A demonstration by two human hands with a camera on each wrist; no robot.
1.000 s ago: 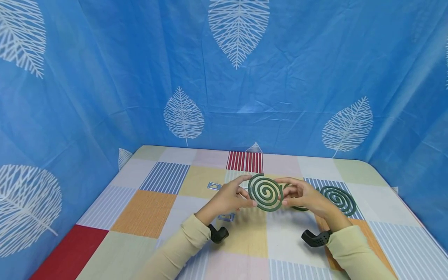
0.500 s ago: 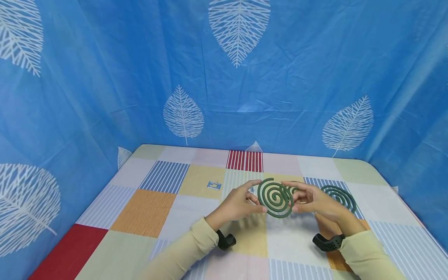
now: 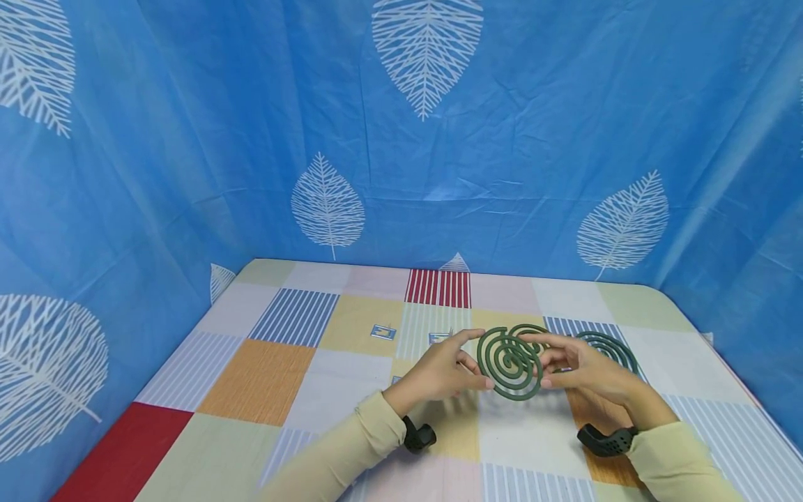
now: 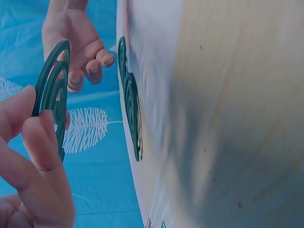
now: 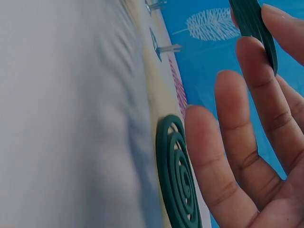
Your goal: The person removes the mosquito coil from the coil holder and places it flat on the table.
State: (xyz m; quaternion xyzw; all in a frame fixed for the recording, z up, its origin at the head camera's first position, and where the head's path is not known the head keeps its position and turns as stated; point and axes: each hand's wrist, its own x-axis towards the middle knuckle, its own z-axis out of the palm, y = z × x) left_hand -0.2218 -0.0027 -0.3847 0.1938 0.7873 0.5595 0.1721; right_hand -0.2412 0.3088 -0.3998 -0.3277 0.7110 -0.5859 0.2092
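A green mosquito coil (image 3: 511, 359) is held up off the table between both hands. My left hand (image 3: 442, 373) pinches its left edge, fingertips and thumb on the rim; the left wrist view shows these fingers on the coil (image 4: 47, 95) edge-on. At its right edge, my right hand (image 3: 580, 366) pinches the rim between thumb and finger, while its other fingers stay apart from the coil (image 5: 251, 23) in the right wrist view. Just behind lies another mosquito coil (image 3: 530, 328), partly hidden by the held one and the right hand.
A further coil (image 3: 611, 341) lies at the right, partly covered by the right hand. Small metal coil stands with raised prongs rest on the patchwork cloth: one stand (image 3: 383, 332) at left, another stand (image 3: 439, 337) near the left hand. Blue curtain (image 3: 401, 209) encloses the table.
Both hands have moved to the right and slightly nearer, carrying the mosquito coil with them. Less of the right-hand coil shows now; the metal stand behind the left hand has come into view.
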